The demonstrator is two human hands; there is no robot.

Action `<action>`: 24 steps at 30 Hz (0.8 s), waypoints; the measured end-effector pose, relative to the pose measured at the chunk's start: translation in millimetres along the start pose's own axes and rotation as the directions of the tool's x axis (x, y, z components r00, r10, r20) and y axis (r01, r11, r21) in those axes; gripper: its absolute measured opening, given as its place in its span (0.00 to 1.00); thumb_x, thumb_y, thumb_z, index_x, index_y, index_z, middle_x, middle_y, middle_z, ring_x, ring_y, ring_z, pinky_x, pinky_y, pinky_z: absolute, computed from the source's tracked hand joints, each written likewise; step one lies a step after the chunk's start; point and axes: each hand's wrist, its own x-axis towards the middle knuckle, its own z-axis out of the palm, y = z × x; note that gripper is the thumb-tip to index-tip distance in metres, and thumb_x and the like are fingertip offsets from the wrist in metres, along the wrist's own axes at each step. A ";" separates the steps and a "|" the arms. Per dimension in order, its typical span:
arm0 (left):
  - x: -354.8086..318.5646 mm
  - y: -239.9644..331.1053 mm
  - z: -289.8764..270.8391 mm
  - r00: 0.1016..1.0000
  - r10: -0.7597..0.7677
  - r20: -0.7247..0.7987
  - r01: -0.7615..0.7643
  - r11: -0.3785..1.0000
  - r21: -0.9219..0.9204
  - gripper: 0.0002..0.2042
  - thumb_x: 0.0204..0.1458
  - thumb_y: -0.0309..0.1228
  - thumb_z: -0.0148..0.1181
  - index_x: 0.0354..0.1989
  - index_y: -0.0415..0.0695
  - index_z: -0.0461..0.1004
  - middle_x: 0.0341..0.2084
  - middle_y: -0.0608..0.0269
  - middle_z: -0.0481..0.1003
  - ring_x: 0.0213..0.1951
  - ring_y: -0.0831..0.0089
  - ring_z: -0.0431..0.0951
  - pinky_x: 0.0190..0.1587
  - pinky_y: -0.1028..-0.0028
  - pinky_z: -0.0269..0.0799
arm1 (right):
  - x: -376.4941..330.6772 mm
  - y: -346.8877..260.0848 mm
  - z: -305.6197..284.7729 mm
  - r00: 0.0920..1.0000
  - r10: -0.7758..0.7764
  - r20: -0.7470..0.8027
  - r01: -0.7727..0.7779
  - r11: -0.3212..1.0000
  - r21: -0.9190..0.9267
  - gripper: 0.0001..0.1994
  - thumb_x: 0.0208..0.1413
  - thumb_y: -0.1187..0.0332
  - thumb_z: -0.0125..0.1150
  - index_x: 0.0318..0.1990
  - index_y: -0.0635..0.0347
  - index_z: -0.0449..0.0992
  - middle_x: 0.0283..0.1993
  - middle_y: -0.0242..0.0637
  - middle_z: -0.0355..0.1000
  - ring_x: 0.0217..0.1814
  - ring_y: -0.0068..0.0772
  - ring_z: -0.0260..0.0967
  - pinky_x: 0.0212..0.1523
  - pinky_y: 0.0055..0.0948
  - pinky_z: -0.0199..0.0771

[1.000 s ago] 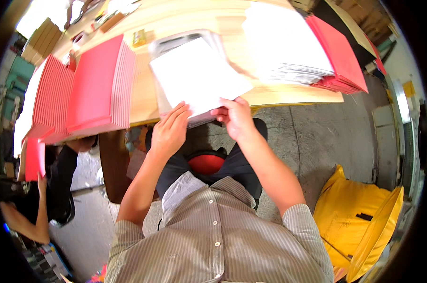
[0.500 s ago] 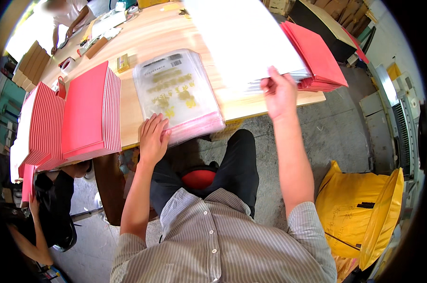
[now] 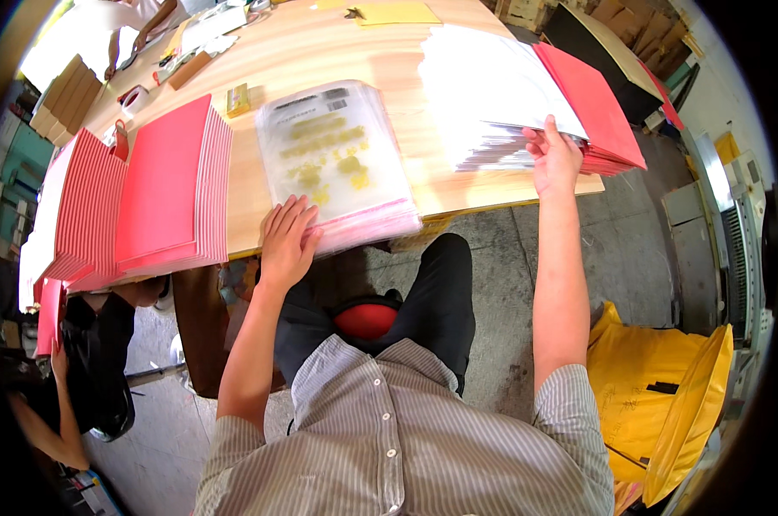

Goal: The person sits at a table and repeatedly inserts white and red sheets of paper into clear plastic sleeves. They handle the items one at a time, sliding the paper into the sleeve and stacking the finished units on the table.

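My left hand (image 3: 289, 239) lies with fingers stretched over the near left corner of a stack of clear plastic bags (image 3: 333, 172) with yellow print and pinkish near edges. My right hand (image 3: 558, 159) is at the near edge of a pile of white sheets (image 3: 483, 95), its fingertips touching the top sheet. Those fingers are apart and partly curled, with no item seen between them. Just right of the white pile, and against it, sits a stack of red folders (image 3: 591, 103) reaching the table's right end.
Red-covered stacks (image 3: 165, 185) stand on the left of the wooden table (image 3: 320, 52). Behind them are a tape roll (image 3: 134, 100) and a small yellow box (image 3: 238, 100). A yellow sack (image 3: 647, 404) is on the floor at right. Another person's arm (image 3: 65, 413) holds a red piece at lower left.
The large white sheet that was raised across the table now lies down on the white pile. My right hand has shifted right. My left hand stays on the plastic bags.
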 end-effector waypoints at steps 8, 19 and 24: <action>-1.4 1.4 -5.8 0.995 0.027 0.101 -0.035 0.997 0.076 0.30 0.52 0.47 0.67 0.61 0.44 0.71 0.66 0.52 0.65 0.71 0.53 0.58 0.72 0.50 0.48 | -35.3 18.2 -7.6 0.966 -0.237 -0.101 0.219 0.962 -0.166 0.19 0.65 0.58 0.62 0.25 0.58 0.69 0.21 0.33 0.71 0.18 0.21 0.64 0.19 0.21 0.64; 6.4 9.1 -16.0 0.971 -0.028 0.236 -0.017 0.982 0.187 0.30 0.52 0.44 0.67 0.65 0.53 0.68 0.66 0.57 0.64 0.70 0.50 0.58 0.69 0.42 0.52 | -130.5 126.7 37.9 0.531 -0.206 0.822 0.813 0.396 -0.426 0.26 0.64 0.53 0.58 0.61 0.65 0.71 0.63 0.56 0.69 0.65 0.58 0.67 0.65 0.46 0.65; 16.2 0.7 -9.2 0.973 -0.031 0.228 0.000 0.991 0.136 0.27 0.53 0.34 0.66 0.63 0.51 0.70 0.66 0.57 0.65 0.69 0.50 0.59 0.70 0.47 0.54 | -122.6 141.5 57.1 0.635 -0.116 0.764 0.690 0.531 -0.492 0.29 0.66 0.49 0.53 0.61 0.67 0.69 0.63 0.56 0.68 0.64 0.60 0.67 0.65 0.44 0.66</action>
